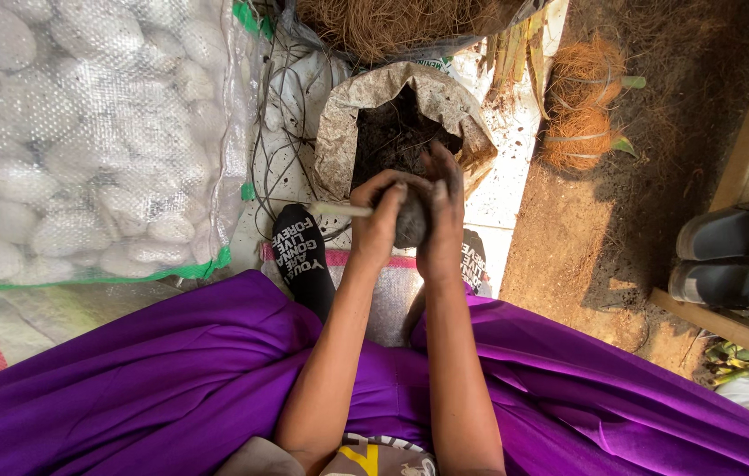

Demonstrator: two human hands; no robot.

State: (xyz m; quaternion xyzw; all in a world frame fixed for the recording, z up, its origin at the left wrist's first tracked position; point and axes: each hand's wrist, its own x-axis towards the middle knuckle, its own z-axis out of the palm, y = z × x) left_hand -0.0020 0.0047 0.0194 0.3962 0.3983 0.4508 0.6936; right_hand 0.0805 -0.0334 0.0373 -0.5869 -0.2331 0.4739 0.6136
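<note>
Purple skirt, black lettered socks, bare forearms.

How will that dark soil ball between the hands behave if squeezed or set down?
The soil ball looks like packed dirt, so it may crumble under a hard squeeze. Being round, it could roll. Both the left hand and right hand cup it, hinting it needs support.

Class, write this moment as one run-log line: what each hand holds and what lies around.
left hand: on soil ball, stick | right hand: cupping soil ball | behind: open soil sack
</note>
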